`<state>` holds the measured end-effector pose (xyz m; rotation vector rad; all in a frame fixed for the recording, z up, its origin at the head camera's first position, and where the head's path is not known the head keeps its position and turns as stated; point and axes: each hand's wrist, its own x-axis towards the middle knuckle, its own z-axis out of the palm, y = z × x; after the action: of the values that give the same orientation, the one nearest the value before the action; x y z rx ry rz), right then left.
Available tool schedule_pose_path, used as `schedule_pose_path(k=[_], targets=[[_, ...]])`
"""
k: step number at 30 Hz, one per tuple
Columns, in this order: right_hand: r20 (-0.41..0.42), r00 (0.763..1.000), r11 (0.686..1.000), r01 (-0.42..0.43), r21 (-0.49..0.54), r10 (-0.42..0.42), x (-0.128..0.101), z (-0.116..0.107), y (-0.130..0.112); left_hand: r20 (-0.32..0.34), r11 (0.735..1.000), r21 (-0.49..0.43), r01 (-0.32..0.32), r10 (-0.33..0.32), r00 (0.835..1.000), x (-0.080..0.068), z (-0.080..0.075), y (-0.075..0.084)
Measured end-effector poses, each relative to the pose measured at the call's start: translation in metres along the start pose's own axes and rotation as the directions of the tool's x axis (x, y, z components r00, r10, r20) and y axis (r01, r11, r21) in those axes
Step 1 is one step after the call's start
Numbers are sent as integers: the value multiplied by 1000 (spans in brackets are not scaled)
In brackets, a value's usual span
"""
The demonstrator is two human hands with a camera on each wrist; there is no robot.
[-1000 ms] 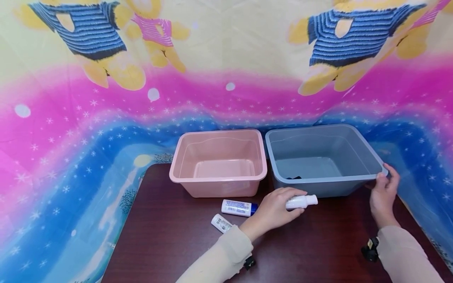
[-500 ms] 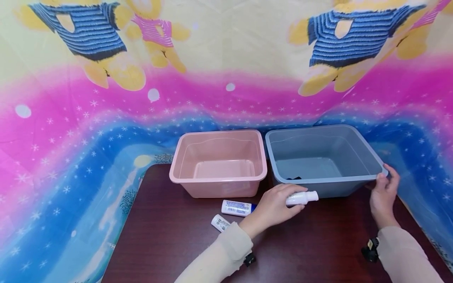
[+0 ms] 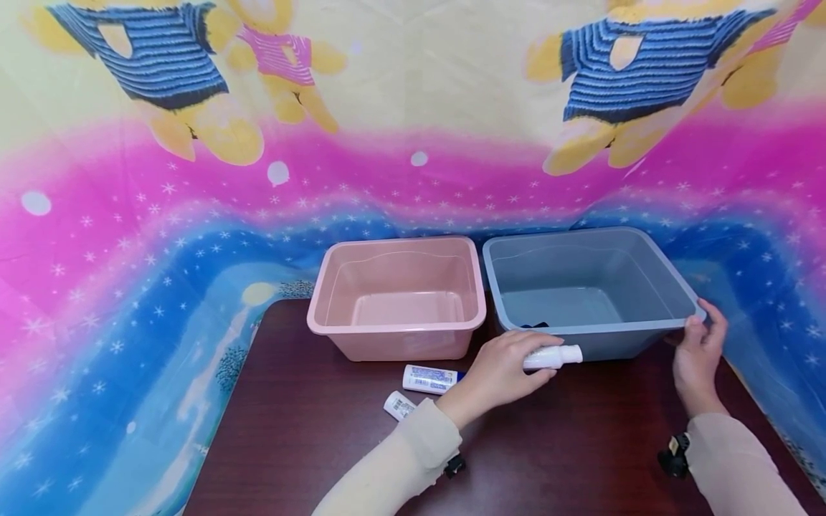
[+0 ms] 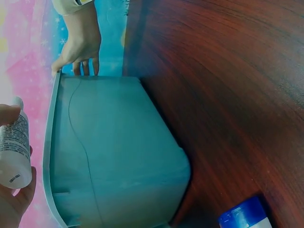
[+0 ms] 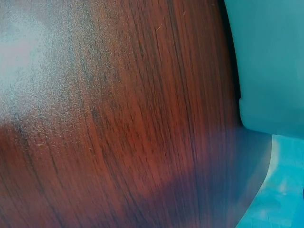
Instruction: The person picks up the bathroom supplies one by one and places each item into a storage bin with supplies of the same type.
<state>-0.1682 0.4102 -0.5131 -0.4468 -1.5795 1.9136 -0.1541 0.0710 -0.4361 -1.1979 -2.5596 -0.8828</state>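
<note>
The left hand (image 3: 500,374) held a small white plastic bottle (image 3: 551,356) just off the dark wooden worktop (image 3: 581,444), beside the grey-blue plastic tub (image 3: 590,333); the right hand (image 3: 698,358) gripped that tub's corner rim. Lifting seemed underway; carrying it over the rim probably came next

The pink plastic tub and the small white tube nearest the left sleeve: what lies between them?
In the head view, a white tube with a blue cap lies on the table between the pink plastic tub and the small white tube.
</note>
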Motion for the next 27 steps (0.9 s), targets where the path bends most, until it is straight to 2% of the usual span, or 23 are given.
schedule_pose_path(k=[13,22,27], targets=[[17,1000,1000,2,-30,-1,0,-1,-2,7,1000,15,-11,11,1000,7,-3,0],[-4,1000,1000,-20,-12,20,1,-1,0,0,1000,16,-7,7,1000,18,-6,-3],[-7,1000,1000,-15,-25,14,1,-1,-1,17,999,-35,9,-9,1000,23,-7,-5]])
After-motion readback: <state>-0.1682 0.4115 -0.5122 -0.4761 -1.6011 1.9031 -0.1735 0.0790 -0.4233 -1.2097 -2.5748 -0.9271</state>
